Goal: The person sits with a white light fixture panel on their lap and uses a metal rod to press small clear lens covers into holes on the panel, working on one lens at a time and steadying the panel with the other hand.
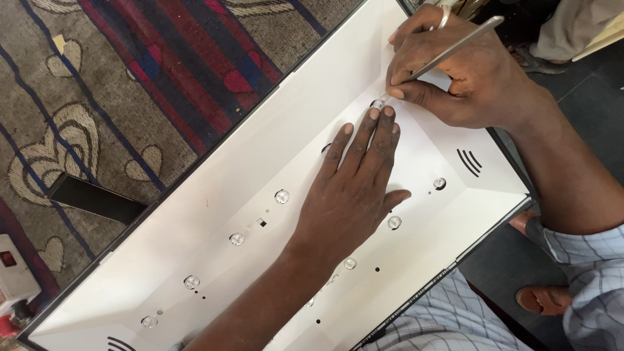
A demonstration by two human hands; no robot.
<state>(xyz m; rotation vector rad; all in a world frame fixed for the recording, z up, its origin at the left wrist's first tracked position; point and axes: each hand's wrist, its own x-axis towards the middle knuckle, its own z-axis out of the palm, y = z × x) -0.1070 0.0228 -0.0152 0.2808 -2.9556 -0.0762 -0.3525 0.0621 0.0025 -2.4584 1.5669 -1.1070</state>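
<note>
1. Head view, nearest: checked sleeve (595,273) at the lower right edge, forearm running up to the right hand (455,71).
2. Right hand clamped on thin metal tweezers (448,49), tip down at a clear lens (378,104) near the panel's top corner.
3. Left hand (354,188) pressed flat, fingers apart, on the white reflector panel (214,195), fingertips just beside that lens.
4. More lenses in two rows along the panel; bare white room toward the lower left.
5. Black frame edge (195,166) bordering patterned carpet (97,97); a dark flat strip (94,198) lying just beyond.
6. Dark floor and a sandalled foot (543,299) off the right edge.
</note>
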